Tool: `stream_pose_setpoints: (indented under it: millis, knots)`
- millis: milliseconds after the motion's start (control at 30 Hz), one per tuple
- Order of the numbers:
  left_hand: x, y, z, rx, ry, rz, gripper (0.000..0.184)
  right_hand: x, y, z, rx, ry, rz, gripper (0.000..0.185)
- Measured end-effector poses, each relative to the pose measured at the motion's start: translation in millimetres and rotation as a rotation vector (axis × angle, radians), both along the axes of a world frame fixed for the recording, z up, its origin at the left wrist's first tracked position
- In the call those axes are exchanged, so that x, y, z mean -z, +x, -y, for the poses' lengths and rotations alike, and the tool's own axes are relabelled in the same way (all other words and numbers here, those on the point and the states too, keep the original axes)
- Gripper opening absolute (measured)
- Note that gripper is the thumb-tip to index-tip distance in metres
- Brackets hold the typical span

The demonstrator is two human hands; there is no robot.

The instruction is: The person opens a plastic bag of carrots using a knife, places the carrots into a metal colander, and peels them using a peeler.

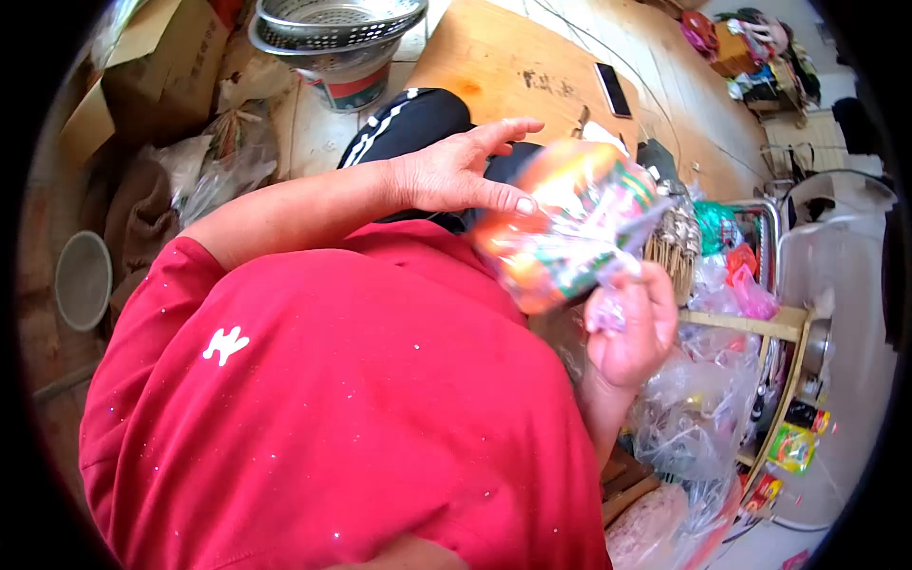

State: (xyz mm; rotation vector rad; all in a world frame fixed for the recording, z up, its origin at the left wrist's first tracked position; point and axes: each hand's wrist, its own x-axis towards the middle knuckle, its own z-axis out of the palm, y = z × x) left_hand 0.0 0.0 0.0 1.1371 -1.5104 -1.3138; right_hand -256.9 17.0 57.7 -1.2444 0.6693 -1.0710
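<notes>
A shiny plastic bag [570,223] with orange, green and white printing hangs tilted in front of the red shirt, partly blurred. My right hand [632,328] is closed on its gathered, purplish end. On the other side, my left hand [461,171] is open, its thumb at the bag's upper left edge and its fingers spread above. What the bag holds cannot be made out.
Beyond the hands lies a wooden board [475,57] with a phone [613,90]. Metal colanders [332,43] sit on a bucket at the top. A cardboard box [157,71] stands left; a rack [788,380] and clear plastic bags [689,418] are on the right.
</notes>
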Motion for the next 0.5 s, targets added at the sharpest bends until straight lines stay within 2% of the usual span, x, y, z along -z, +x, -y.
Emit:
stream_pose_setpoints:
  millis: [33, 67, 100, 233, 267, 300, 367, 400, 433, 500]
  knots:
    - [-1.2, 4.9, -5.3, 0.0, 0.03, -0.056, 0.101, 2.9, 13.3, 2.2, -0.007, 0.044, -0.05, 0.013]
    - [12.8, 5.8, -8.3, 0.037, 0.048, -0.248, 0.104, 7.2, 24.9, 5.3, -0.086, 0.066, -0.069, 0.012]
    - [23.6, -0.8, -20.2, -0.041, 0.084, -0.321, 0.107, 9.1, 34.2, 7.4, -0.167, 0.157, -0.117, 0.011]
    - [36.4, 15.6, -24.8, -0.109, -0.082, -0.105, 0.112, 24.5, 68.4, 32.4, -0.278, 0.05, -0.12, 0.009]
    - [34.6, 14.3, -24.7, -0.206, -0.102, 0.095, 0.105, 21.8, 69.9, 35.0, -0.312, 0.019, -0.21, 0.009]
    - [30.6, 13.7, -22.4, -0.217, -0.105, 0.087, 0.105, 19.2, 69.1, 37.4, -0.341, -0.016, -0.305, 0.008]
    - [21.1, 12.6, -17.5, -0.325, -0.45, 0.278, 0.099, 23.2, 65.6, 38.8, -0.337, 0.019, -0.326, 0.011]
    - [15.7, 10.5, -16.8, -0.397, -0.533, 0.258, 0.084, 25.5, 63.2, 39.7, -0.333, -0.035, -0.404, 0.013]
    - [15.8, 12.1, -13.5, -0.397, -0.53, 0.252, 0.084, 27.6, 60.9, 40.1, -0.329, -0.085, -0.483, 0.016]
    - [17.4, 19.5, -4.2, -0.161, -0.52, 0.343, 0.068, 31.8, 59.3, 42.6, -0.312, -0.093, -0.518, 0.017]
